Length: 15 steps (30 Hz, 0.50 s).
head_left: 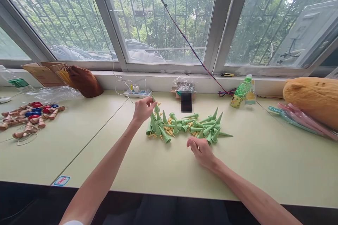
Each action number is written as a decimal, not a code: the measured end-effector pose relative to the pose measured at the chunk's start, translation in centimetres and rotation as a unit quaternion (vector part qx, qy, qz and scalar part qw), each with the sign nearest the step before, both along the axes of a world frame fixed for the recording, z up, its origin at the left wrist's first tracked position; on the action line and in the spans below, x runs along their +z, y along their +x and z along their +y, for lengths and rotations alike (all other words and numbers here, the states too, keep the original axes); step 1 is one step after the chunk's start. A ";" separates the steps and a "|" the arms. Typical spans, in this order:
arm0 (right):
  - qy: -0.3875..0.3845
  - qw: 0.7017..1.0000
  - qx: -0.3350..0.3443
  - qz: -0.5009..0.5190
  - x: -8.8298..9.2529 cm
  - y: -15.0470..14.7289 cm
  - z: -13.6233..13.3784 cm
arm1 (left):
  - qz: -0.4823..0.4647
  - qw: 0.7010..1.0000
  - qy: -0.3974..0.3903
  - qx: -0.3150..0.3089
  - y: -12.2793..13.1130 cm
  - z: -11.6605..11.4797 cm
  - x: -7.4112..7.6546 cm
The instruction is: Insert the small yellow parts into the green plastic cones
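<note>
A pile of green cone-shaped plastic watering spikes (182, 122) lies in the middle of the table, with small yellow plastic pieces (170, 130) scattered among them. At the pile's left end, my left hand (143, 109) pinches the pointed tip of a green watering spike (156, 107), which stands over the others. My right hand (202, 150) is closed at the near edge of the pile, low over the tabletop, just in front of several spikes. Whatever its curled fingers hold, if anything, is hidden.
Wooden kendama toys (34, 116) with red and blue balls lie at the left, near a brown pouch (83, 81). A power strip (137, 93) and a pixelated dark object (186, 102) sit behind the pile. Toward the right stand a green drink bottle (241, 91) and an orange plush (314, 98).
</note>
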State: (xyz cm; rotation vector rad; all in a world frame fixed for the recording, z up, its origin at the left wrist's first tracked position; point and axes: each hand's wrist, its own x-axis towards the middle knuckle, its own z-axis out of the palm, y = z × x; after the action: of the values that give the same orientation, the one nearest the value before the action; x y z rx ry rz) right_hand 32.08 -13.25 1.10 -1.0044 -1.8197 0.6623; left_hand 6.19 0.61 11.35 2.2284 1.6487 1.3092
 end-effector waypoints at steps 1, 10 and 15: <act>-0.001 1.000 0.001 0.000 0.0 0.0 0.0 | 0.002 1.000 -0.001 -0.002 0.0 0.0 0.0; -0.002 1.000 0.004 -0.008 -0.1 0.1 0.0 | 0.019 1.000 -0.023 -0.010 0.2 0.0 -0.7; -0.007 1.000 0.005 -0.012 0.1 0.0 -0.1 | 0.026 0.999 -0.023 -0.010 0.3 0.0 -0.8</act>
State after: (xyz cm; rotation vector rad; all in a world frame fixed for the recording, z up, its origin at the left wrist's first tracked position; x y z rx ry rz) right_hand 32.10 -13.34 1.18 -1.0161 -1.8446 0.6723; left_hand 6.47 0.58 10.59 2.2655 1.6521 1.2045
